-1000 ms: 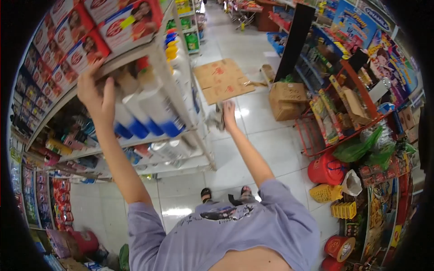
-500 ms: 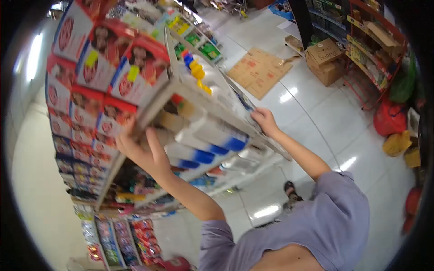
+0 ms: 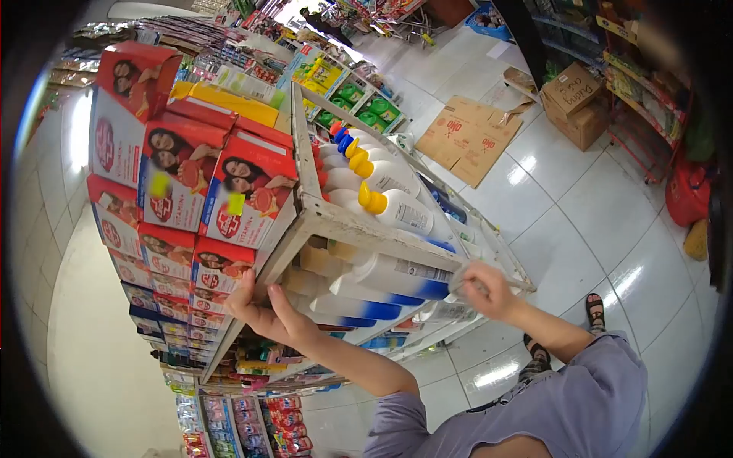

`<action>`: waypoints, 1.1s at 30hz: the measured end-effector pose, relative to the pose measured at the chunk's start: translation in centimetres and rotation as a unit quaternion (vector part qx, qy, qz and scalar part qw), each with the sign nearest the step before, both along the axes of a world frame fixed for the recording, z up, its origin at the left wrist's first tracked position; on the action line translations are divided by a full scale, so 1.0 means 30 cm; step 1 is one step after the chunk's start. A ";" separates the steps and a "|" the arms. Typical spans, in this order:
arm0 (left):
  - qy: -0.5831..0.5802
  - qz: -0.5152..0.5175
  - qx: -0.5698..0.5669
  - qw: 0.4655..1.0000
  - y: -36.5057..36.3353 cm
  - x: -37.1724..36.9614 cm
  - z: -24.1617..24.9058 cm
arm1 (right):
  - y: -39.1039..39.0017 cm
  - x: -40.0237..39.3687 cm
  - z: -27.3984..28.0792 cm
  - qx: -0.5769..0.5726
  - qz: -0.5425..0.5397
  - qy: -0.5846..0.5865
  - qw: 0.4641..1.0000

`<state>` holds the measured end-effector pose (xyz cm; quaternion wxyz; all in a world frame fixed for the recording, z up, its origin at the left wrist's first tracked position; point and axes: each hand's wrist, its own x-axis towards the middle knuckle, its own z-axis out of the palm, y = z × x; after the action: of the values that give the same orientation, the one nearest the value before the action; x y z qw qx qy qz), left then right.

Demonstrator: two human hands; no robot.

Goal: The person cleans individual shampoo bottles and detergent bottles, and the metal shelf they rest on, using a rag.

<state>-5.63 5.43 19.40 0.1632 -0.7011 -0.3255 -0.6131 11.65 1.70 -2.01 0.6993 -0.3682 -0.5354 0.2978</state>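
Observation:
White metal shelving (image 3: 366,233) fills the middle, with red soap boxes (image 3: 248,183) stacked along its left side. White bottles with yellow tops (image 3: 405,208) stand on the upper shelf, and white and blue bottles (image 3: 397,275) are on the one below. At the shelf's corner post, beside the lower red boxes, my left hand (image 3: 275,309) rests with thumb and fingers apart, holding nothing visible. My right hand (image 3: 486,291) is curled at the right end of the shelf edge, by the bottles; what its fingers hold, if anything, is hidden.
Flattened cardboard (image 3: 469,141) lies on the tiled floor beyond the shelving. Brown cartons (image 3: 576,107) stand near a red rack (image 3: 641,107) at the right. A red container (image 3: 687,191) is at the far right. Hanging packets (image 3: 244,427) show at the bottom left.
The view has shifted, and the shelf's bottles show more clearly. My right hand has moved from the shelf's far edge to its near right end, fingers now curled. My left hand stays at the corner post.

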 end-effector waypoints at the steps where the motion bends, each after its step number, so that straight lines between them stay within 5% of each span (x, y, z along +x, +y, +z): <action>1: -0.013 0.001 -0.001 1.000 0.003 0.000 -0.005 | -0.009 -0.014 0.040 0.052 0.033 -0.024 0.998; 3: -0.031 0.006 -0.011 0.999 -0.001 0.009 -0.008 | -0.026 -0.029 0.123 0.103 0.069 -0.056 0.991; 7: -0.027 0.012 -0.003 1.000 -0.018 0.023 0.012 | 0.010 0.040 0.316 0.353 -0.073 -0.044 0.932; 11: -0.002 0.028 -0.008 1.000 -0.020 0.007 0.013 | 0.126 0.091 0.579 0.495 -0.103 0.111 0.856; 14: -0.013 0.020 -0.023 0.999 -0.031 0.002 0.012 | 0.150 0.044 0.757 0.468 -0.135 -0.056 0.872; 18: 0.017 0.044 -0.025 0.999 -0.041 0.009 0.022 | 0.197 -0.040 0.676 0.446 -0.168 -0.182 0.860; 33: -0.011 0.086 0.034 0.996 -0.023 0.027 0.021 | 0.195 0.034 0.334 0.312 0.007 -0.133 0.941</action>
<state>-4.81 4.74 20.02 0.2357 -0.6578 -0.3657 -0.6148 12.67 7.56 8.00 0.6998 -0.1640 -0.6919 0.0685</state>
